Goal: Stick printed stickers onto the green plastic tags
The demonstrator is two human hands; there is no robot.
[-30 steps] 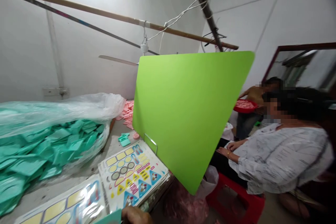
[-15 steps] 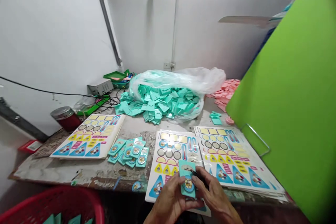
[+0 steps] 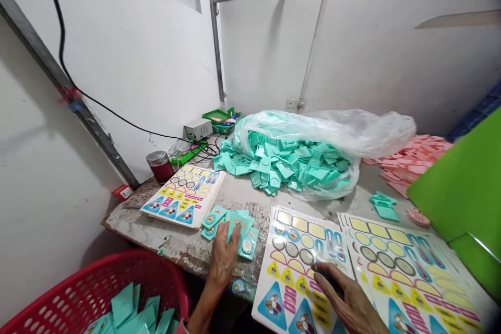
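Left hand (image 3: 224,258) touches flat teal plastic pieces (image 3: 243,220), six o'clock, grip unclear; right hand (image 3: 349,292) grasps dark tool (image 3: 329,277) above glossy sticker sheet (image 3: 290,267), five o'clock. Perforated basket (image 3: 170,276) sits seven o'clock; crinkled bag (image 3: 352,128), three.

Pieces (image 3: 248,244) are laid between left sheets (image 3: 183,195) and middle sheets (image 3: 291,271); plastic bag (image 3: 364,128) placed behind; basket (image 3: 166,266) set front-left.

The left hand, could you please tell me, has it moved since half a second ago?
Yes, leftward: the left hand has gone from over the middle sticker sheet to the green cards on the table.
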